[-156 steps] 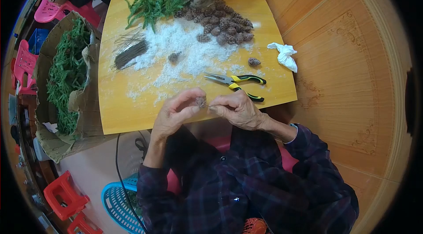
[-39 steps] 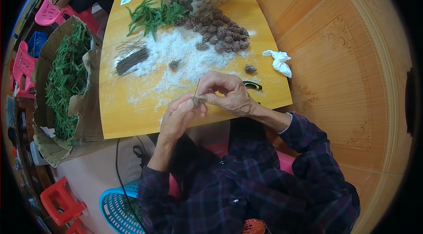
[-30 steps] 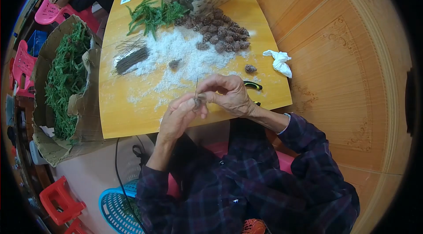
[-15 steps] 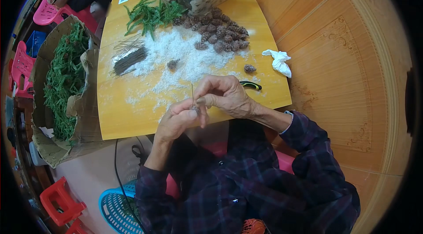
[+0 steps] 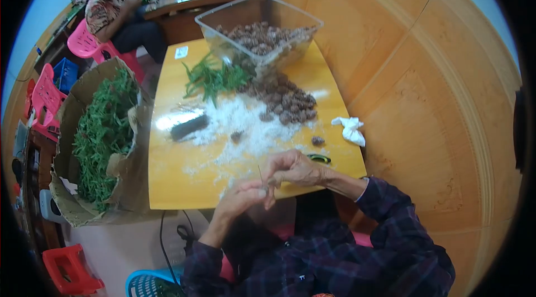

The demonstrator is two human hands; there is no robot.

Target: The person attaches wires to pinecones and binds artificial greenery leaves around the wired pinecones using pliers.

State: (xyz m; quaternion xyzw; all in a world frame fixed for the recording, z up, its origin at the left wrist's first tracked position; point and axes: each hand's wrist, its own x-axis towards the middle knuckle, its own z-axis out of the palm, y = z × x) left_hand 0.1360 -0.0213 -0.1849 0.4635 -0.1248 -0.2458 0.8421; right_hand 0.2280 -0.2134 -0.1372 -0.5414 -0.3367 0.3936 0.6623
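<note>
Yellow table (image 5: 173, 179), wire (image 5: 259, 172) in left grip (image 5: 243, 195)

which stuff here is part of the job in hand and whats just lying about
Likely part of the job:
- thin wire at the left hand
- bundle of dark strands
- heap of pine cones
- black-and-yellow handle, partly hidden

Probably just lying about:
- crumpled white tissue
- red stool
- blue crate
</note>
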